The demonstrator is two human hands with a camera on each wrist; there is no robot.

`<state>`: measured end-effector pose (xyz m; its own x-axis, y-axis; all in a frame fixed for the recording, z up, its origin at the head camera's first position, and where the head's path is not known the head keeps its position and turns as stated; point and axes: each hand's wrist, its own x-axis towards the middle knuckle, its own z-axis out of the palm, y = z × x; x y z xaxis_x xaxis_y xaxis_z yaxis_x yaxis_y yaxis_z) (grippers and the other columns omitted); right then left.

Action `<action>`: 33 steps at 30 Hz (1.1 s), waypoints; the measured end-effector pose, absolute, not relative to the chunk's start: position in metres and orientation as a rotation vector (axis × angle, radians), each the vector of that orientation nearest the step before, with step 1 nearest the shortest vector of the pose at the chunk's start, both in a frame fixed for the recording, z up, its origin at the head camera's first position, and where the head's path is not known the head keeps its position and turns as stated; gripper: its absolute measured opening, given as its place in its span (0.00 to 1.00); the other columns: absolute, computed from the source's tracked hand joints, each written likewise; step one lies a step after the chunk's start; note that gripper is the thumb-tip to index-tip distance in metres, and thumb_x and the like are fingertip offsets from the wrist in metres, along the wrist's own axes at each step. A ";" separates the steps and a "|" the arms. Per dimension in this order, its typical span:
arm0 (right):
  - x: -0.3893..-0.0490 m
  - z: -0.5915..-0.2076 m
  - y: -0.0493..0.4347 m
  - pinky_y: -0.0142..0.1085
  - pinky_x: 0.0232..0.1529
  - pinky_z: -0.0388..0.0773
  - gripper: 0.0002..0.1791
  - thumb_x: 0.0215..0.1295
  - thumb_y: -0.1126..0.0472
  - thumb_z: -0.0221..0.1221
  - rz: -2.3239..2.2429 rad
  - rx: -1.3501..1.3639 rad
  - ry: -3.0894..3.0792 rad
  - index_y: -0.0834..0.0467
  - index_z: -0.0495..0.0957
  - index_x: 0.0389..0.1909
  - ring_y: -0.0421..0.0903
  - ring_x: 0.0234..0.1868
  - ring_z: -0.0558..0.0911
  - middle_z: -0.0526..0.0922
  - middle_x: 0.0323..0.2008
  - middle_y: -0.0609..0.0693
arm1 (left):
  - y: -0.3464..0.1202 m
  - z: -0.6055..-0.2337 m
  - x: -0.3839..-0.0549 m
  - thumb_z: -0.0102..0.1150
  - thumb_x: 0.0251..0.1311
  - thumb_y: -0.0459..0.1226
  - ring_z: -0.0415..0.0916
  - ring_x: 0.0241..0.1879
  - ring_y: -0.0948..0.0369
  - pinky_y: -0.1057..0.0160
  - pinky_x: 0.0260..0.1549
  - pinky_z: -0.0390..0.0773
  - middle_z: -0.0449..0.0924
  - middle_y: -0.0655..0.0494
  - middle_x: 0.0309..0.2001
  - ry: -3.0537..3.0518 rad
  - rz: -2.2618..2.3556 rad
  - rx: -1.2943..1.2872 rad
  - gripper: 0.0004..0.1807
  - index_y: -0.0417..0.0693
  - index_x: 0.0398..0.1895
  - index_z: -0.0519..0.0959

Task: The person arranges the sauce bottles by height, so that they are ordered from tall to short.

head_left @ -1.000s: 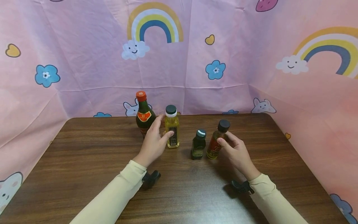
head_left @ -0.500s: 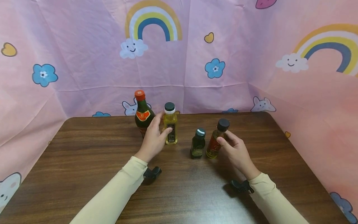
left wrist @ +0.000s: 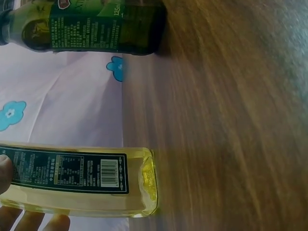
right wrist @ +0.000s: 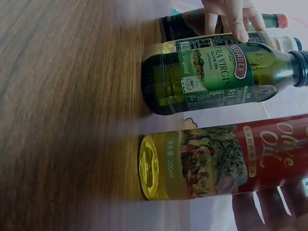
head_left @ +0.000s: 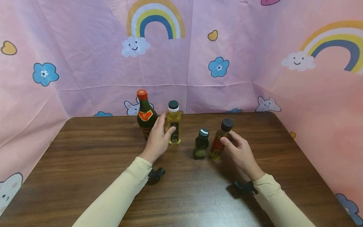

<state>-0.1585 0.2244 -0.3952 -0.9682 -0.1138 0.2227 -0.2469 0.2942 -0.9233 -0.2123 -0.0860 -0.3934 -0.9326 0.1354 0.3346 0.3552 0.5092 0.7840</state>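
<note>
My left hand (head_left: 157, 138) grips a square, clear bottle of yellow oil (head_left: 176, 119) with a dark green cap, thumb on its dark label and fingers behind. The barcode end of that oil bottle (left wrist: 139, 180) fills the lower left wrist view. My right hand (head_left: 241, 153) holds a round olive oil bottle (head_left: 216, 146) with a red label and black cap, tilted slightly. Its label reads "Olive Oil" and 200ml in the right wrist view. Between the hands stands a small dark green olive oil bottle (head_left: 201, 148), labelled Borges extra virgin (right wrist: 216, 77), which neither hand touches.
A tall dark bottle (head_left: 146, 116) with a red cap stands at the back left, just behind my left hand and partly hidden by it. The brown wooden table (head_left: 93, 157) meets a pink patterned cloth (head_left: 93, 63) at its back edge. Black straps' mounts (head_left: 156, 174) sit under both wrists.
The left hand has moved the yellow oil bottle slightly back towards the cloth. The right hand and its bottle hold almost the same place. The head view has shifted a little.
</note>
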 end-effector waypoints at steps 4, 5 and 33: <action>-0.160 -0.394 0.225 0.28 0.53 0.79 0.24 0.79 0.57 0.57 1.757 0.362 -2.427 0.60 0.73 0.71 0.38 0.57 0.81 0.80 0.61 0.60 | -0.087 -0.393 -0.214 0.59 0.74 0.39 0.67 0.71 0.45 0.41 0.69 0.67 0.64 0.44 0.73 -2.523 -1.350 -0.440 0.39 0.50 0.82 0.53; -0.160 -0.394 0.225 0.28 0.53 0.79 0.24 0.79 0.57 0.57 1.750 0.364 -2.429 0.60 0.73 0.71 0.38 0.57 0.81 0.80 0.61 0.60 | -0.087 -0.393 -0.214 0.59 0.75 0.39 0.67 0.71 0.45 0.41 0.69 0.67 0.64 0.44 0.73 -2.526 -1.337 -0.445 0.39 0.49 0.82 0.53; -0.169 -0.368 0.233 0.30 0.56 0.79 0.15 0.73 0.61 0.64 1.472 0.471 -2.504 0.60 0.81 0.58 0.35 0.54 0.81 0.85 0.53 0.57 | -0.090 -0.394 -0.214 0.60 0.74 0.40 0.67 0.71 0.46 0.41 0.70 0.66 0.65 0.45 0.72 -2.552 -1.328 -0.454 0.39 0.52 0.83 0.53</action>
<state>-0.1686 0.2334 -0.3685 -0.9296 -0.1709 0.3265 -0.3684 0.4539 -0.8113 -0.2141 -0.0901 -0.3937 -0.9260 0.1659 0.3391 0.3729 0.5417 0.7533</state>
